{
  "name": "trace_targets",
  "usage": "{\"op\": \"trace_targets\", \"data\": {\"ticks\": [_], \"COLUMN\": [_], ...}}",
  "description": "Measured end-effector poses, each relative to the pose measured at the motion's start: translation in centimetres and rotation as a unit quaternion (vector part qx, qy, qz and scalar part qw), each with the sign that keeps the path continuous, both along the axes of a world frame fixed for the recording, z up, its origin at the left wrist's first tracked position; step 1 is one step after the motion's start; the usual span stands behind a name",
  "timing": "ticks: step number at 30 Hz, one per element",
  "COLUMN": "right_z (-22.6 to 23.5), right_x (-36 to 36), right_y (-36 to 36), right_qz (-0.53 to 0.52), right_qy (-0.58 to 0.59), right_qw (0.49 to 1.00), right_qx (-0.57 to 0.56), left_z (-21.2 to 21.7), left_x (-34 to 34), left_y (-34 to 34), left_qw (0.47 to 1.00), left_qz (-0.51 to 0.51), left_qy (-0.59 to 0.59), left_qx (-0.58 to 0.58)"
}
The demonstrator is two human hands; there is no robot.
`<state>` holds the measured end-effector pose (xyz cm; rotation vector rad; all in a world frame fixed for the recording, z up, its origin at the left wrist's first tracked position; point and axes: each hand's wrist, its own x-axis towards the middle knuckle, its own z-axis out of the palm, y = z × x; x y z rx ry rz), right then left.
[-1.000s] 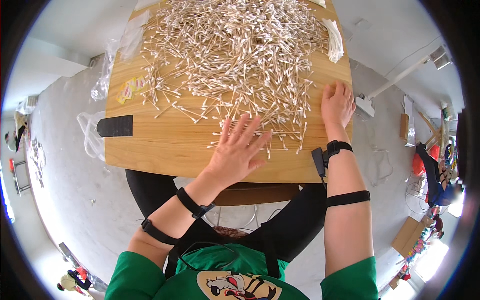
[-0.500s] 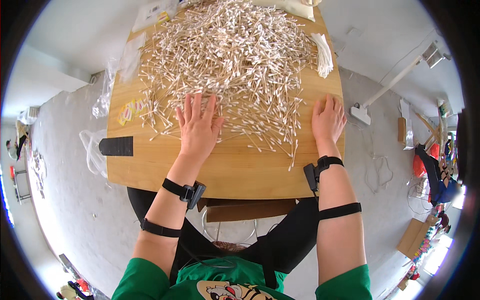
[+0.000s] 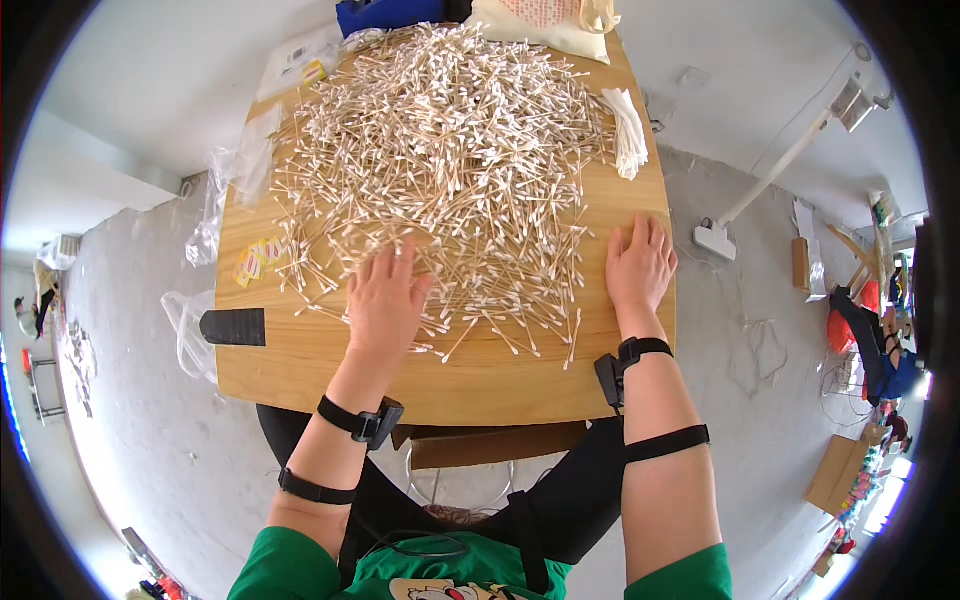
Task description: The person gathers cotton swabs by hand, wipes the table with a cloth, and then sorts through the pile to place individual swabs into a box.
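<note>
Two bare hands lie flat on a wooden desk (image 3: pixel 300 370) covered with a big heap of white-tipped wooden cotton swabs (image 3: pixel 450 150).

The left hand (image 3: pixel 385 300) rests palm down on the near edge of the swab heap, fingers spread apart and holding nothing. The right hand (image 3: pixel 640 265) lies flat on bare wood just beside the heap, fingers open, holding nothing too. A neat bundle of white sticks (image 3: pixel 628 130) sits near the far right edge of the desk. Clear plastic bags (image 3: pixel 225 195) hang off the left side, near a small yellow and red card (image 3: pixel 255 262). A black flat piece (image 3: pixel 235 327) sticks out from the left edge.
</note>
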<state>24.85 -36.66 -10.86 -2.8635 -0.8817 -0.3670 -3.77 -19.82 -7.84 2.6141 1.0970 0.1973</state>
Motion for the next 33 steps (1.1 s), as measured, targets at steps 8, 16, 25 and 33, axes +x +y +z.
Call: {"op": "trace_targets", "data": {"ticks": [8, 16, 25, 33], "right_z": [-0.1, -0.1, 0.0, 0.0], "right_x": [0.1, -0.2, -0.1, -0.1], "right_y": [0.1, 0.3, 0.0, 0.3], "right_qz": [0.003, -0.005, -0.014, -0.008], "right_qy": [-0.003, 0.006, 0.005, -0.006], "right_qw": [1.0, 1.0, 1.0, 1.0], "right_qx": [0.009, 0.004, -0.013, -0.007], "left_z": [-1.9, -1.0, -0.5, -1.1], "left_x": [-4.9, -2.3, -1.5, 3.6], "left_y": [-2.2, -4.5, -4.6, 2.1], "left_qw": [0.99, 0.996, 0.992, 0.981], "left_qz": [0.074, -0.08, -0.021, 0.022], "left_qy": [0.051, -0.027, -0.122, -0.185], "left_qx": [0.109, -0.023, -0.004, 0.045]}}
